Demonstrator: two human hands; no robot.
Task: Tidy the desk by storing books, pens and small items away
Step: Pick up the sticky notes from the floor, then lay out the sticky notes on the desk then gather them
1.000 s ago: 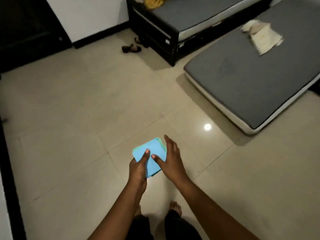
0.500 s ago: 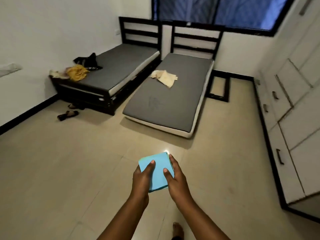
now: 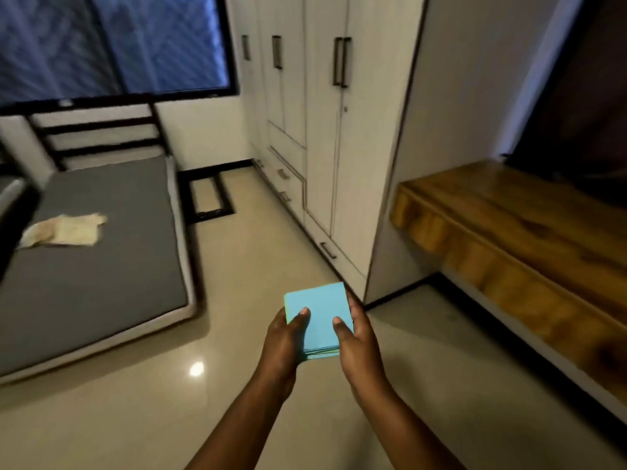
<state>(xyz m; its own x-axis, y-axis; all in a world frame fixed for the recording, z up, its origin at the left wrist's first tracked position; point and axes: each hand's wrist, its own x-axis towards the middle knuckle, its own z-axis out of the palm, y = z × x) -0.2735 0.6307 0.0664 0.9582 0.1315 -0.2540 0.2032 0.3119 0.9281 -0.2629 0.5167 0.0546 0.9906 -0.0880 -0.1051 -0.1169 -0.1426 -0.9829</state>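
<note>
A square stack of light blue paper sheets [image 3: 319, 312] is held flat in front of me, over the tiled floor. My left hand [image 3: 283, 339] grips its left edge with the thumb on top. My right hand [image 3: 358, 337] grips its right edge the same way. Both sets of fingers are hidden under the stack. A wooden desk [image 3: 529, 232] stands to the right, its top bare in the part I see.
White wardrobe [image 3: 322, 130] with dark handles and low drawers stands ahead, next to the desk. A grey mattress [image 3: 91, 252] with a pale cloth [image 3: 64, 230] lies at the left on the floor. A dark window is above it.
My view has swung right from the beds to the wardrobe and desk. The blue stack stays in both hands, with the right hand now gripping its edge fully.
</note>
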